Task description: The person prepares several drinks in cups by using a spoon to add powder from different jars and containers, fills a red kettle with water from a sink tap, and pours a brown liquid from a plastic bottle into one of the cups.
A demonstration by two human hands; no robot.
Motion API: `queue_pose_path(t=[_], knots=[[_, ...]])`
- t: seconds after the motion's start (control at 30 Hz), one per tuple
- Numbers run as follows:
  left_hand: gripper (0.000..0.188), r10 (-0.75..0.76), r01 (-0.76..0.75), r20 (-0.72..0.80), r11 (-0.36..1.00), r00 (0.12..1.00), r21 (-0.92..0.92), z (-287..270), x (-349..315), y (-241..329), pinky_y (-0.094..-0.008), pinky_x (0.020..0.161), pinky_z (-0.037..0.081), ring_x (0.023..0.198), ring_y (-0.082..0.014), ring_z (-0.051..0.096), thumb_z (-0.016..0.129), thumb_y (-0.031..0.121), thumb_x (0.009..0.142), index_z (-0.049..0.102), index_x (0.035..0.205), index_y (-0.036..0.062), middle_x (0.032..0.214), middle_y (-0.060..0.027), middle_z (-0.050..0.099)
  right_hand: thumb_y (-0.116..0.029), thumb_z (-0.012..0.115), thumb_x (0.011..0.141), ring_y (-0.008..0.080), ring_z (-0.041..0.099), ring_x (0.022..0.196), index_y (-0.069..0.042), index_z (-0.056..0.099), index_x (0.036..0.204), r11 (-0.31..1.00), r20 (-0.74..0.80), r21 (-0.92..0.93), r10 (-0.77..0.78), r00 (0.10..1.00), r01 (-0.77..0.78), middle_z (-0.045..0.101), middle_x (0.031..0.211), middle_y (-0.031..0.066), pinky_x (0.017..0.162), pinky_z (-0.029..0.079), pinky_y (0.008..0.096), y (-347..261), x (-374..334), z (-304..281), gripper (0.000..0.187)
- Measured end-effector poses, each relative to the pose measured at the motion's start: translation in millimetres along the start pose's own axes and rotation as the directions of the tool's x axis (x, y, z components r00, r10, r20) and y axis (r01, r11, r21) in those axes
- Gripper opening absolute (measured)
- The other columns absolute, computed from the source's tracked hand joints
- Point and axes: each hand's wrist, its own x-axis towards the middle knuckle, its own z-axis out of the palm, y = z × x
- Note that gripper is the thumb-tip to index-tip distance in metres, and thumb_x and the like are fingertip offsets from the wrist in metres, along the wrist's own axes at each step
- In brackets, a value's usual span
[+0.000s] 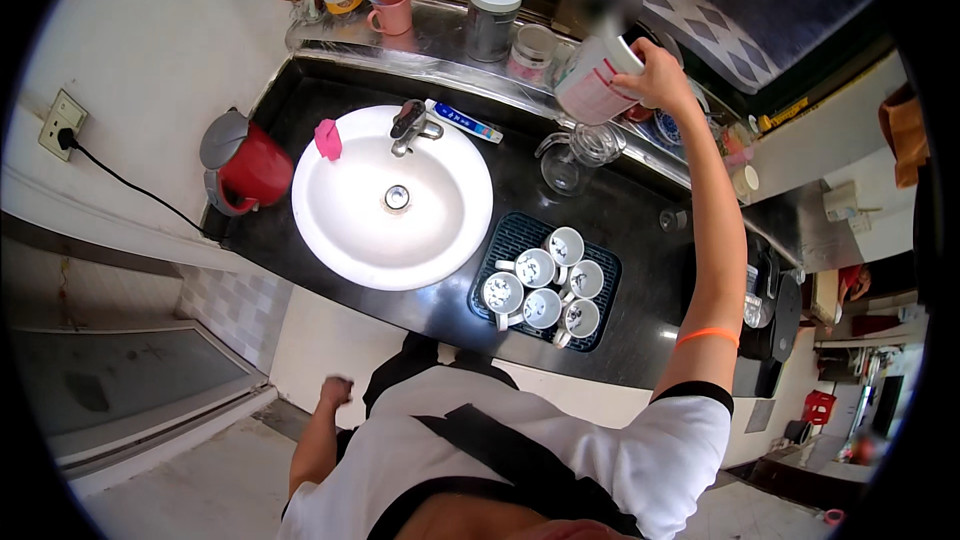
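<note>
My right hand (655, 75) reaches far out over the back ledge. Its fingers are wrapped round a white tub with red print (595, 85), which is tilted above the glass jug (567, 172). I cannot tell whether the tub touches the ledge. Down by my side hangs my left hand (337, 390), small in view, curled closed with nothing seen in it. Several white mugs with dark patterns (541, 307) stand on a dark ridged drying tray (605, 335) on the black counter, between my body and the jug.
A white oval sink (330, 230) with a tap (408, 128) has a pink cloth (327, 139) on its rim. Left of it stands a red kettle (255, 165). The metal ledge (430, 40) bears a pink mug (392, 10) and jars (493, 20). A small glass (673, 219) stands right.
</note>
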Motion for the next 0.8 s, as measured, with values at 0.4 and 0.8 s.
queue_pose_path(t=[0.4,0.8], knots=[[0.034,-0.426,0.707,0.652,0.662,0.628,-0.248,27.8,-91.8,43.0,-0.043,0.077,0.048,0.097,-0.0294,0.058,0.055,0.031,0.077,0.059,0.102,0.0093,0.103,-0.014,0.06,-0.024,0.071,0.06,0.0317,0.051,0.101,-0.009,0.054,0.102,0.915,-0.071,-0.367,0.153,0.986,-0.169,0.058,0.1,0.0156,0.082,0.044,0.0431,57.6,81.3,110.3,0.047],[0.032,-0.451,0.684,0.606,0.695,0.655,-0.222,46.6,-110.2,45.8,-0.0462,0.081,0.045,0.102,-0.0312,0.055,0.048,0.028,0.08,0.058,0.104,0.009,0.109,-0.0158,0.057,-0.035,0.068,0.073,0.0314,0.055,0.081,0.003,0.054,0.096,0.988,-0.53,-0.131,-0.144,0.836,0.087,0.058,0.087,0.0183,0.073,0.043,0.0392,1.8,64.7,140.4,0.046]])
